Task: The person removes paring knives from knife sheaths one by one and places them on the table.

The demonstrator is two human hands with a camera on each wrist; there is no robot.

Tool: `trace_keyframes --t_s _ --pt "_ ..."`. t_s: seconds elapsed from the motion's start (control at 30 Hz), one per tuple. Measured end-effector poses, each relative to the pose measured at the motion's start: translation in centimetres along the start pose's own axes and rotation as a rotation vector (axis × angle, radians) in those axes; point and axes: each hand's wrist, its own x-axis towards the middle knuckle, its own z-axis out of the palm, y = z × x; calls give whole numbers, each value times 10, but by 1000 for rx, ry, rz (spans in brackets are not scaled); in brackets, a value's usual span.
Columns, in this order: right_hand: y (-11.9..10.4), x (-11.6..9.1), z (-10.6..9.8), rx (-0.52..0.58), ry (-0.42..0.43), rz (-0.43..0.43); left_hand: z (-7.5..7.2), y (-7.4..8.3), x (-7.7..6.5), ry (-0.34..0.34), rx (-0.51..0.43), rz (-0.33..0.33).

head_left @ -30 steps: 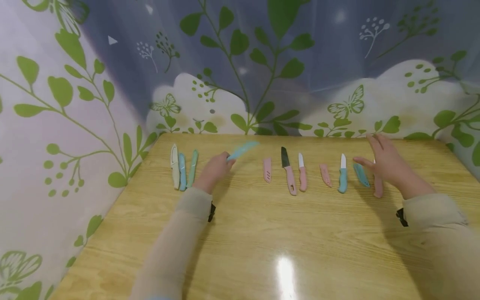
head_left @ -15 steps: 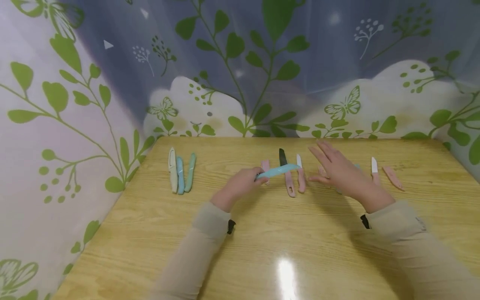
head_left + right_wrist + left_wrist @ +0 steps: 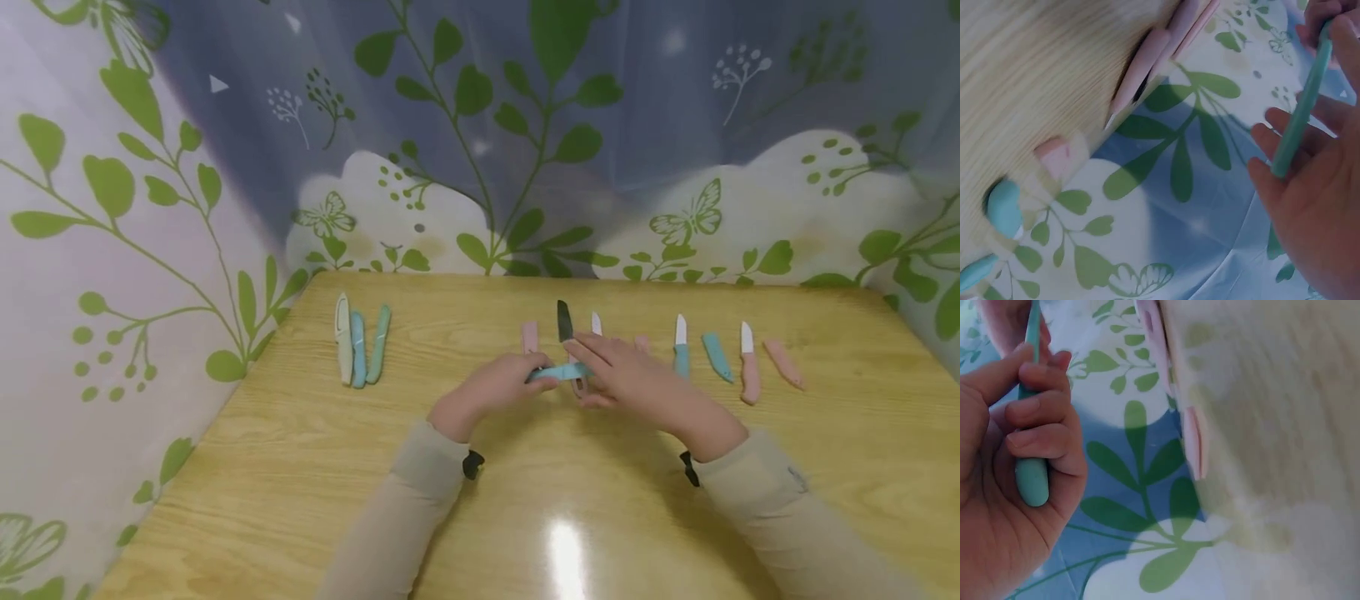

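Observation:
My left hand (image 3: pixel 491 390) grips the handle of a light-blue knife (image 3: pixel 562 372), its fingers curled round it in the left wrist view. A matching sheath seems to cover the blade. At the knife's far end is my right hand (image 3: pixel 637 385); in the right wrist view the blue sheath (image 3: pixel 1300 119) lies across its loosely bent fingers, which are not closed round it. Under the hands, partly hidden, lie a black-bladed knife (image 3: pixel 565 321) with a pink handle, a white-bladed knife (image 3: pixel 596 322) and a pink sheath (image 3: pixel 529 335).
Cream (image 3: pixel 343 342), blue (image 3: pixel 358 350) and green knives (image 3: pixel 379 346) lie together at the left. To the right lie a pink sheath (image 3: pixel 641 343), a blue knife (image 3: pixel 681 354), a blue sheath (image 3: pixel 717 357), a pink-handled knife (image 3: pixel 750 371) and another pink sheath (image 3: pixel 784 365). A patterned curtain (image 3: pixel 450 167) stands behind the table.
My left hand has carried the light-blue knife rightward to the middle of the table. My right hand has come left from the right-hand knives to the knife's far end.

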Motion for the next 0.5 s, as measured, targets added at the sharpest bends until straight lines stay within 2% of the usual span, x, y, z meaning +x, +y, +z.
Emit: trace_keyframes --t_s 0.17,0.37,0.5 --pt "-11 -3 6 -42 -32 32 6 -4 -3 -20 -27 -1" --pt "-15 0 9 -33 56 10 6 -3 -3 -46 -75 17" --pt "-16 3 10 -35 95 -10 6 0 -2 -65 -73 30"
